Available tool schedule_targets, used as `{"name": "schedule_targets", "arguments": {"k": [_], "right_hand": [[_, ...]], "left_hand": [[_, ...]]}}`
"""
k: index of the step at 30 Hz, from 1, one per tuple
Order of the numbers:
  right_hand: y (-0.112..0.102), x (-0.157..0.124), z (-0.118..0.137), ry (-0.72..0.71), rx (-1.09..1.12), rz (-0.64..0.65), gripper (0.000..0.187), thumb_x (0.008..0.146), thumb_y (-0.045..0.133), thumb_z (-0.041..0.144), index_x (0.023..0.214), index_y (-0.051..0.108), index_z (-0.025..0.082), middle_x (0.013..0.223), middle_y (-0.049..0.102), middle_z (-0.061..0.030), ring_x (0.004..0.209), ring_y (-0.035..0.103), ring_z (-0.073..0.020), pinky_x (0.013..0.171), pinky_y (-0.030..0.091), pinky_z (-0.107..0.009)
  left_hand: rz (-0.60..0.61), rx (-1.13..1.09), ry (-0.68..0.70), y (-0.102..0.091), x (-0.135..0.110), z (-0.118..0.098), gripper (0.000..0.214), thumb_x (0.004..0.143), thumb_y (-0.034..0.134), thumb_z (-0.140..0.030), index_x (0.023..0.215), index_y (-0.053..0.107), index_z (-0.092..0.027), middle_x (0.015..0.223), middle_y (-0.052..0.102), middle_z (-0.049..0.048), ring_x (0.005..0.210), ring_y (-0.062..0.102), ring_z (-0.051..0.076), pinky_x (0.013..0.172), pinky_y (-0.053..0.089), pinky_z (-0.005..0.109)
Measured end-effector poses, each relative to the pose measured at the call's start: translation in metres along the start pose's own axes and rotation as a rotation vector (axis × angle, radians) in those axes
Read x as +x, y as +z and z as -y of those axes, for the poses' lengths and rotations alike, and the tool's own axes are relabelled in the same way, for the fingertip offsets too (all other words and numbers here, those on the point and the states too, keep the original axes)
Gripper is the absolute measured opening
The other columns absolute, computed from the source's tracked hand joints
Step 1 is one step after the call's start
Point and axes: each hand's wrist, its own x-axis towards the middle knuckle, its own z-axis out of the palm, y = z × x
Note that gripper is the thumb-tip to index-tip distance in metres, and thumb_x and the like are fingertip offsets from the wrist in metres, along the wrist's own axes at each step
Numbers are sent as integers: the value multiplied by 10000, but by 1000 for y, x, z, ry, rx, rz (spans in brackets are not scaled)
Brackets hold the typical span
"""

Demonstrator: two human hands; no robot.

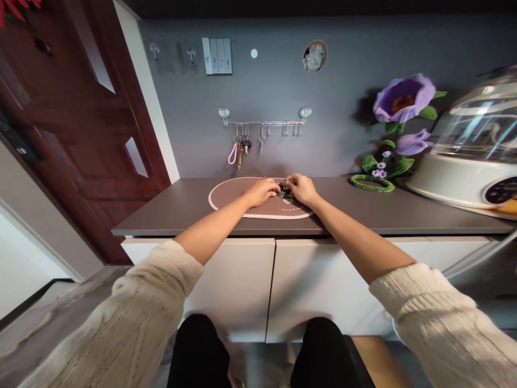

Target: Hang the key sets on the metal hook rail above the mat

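Note:
Both my hands meet over an oval brown mat (230, 196) with a white rim on the grey counter (169, 210). My left hand (262, 191) and my right hand (301, 188) have their fingers curled and pinch a small dark object (283, 189) between them, perhaps a key or key fob; it is too small to name. The object sits just above the mat's printed white lettering. On the wall behind, a chrome hook rail (264, 123) carries a bunch of keys (242, 146) with a pink loop.
A dark red door (81, 124) stands at the left. A purple artificial flower (404, 102) and a white domed appliance (468, 156) occupy the counter's right end. White cabinet doors (315, 280) lie below the counter. Wall switches (217, 56) sit above the rail.

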Motion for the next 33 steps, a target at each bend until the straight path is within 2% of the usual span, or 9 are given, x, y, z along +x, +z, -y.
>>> {"name": "schedule_targets", "arguments": {"k": [7,15,21,27,33], "right_hand": [[1,2,-2,54,-10,-18,141,785,489,194,821,613,138,713,657,-50,606,566,-102,655,435,-223],[2,3,-5,63,21,-24,148,790,485,195,833,614,135,709,658,-51,609,569,-106,654,437,-228],[0,1,-2,82,2,-8,150,793,484,198,851,609,138,731,664,-52,578,561,-101,637,433,-227],[-2,-2,4,78,-25,12,142,791,485,191,838,611,146,724,665,-47,592,568,-104,651,431,-227],[-2,-4,6,58,-42,6,138,787,491,194,832,614,150,717,659,-39,607,568,-104,674,427,-227]], "left_hand": [[83,30,48,0,2,-1,189,764,492,-162,879,634,-213,903,574,30,831,511,147,756,375,254],[98,79,34,-1,0,0,131,771,478,-220,811,602,-207,845,545,25,738,479,144,672,342,255],[105,30,33,-2,-1,3,97,765,478,-222,740,568,-196,805,507,18,742,460,142,689,343,256],[23,-25,-24,-9,-5,0,118,786,437,-195,744,547,-186,852,497,21,790,456,137,734,356,259],[-177,-135,-110,-16,-1,0,111,776,427,-143,713,515,-162,836,493,28,806,463,131,777,366,255]]}}
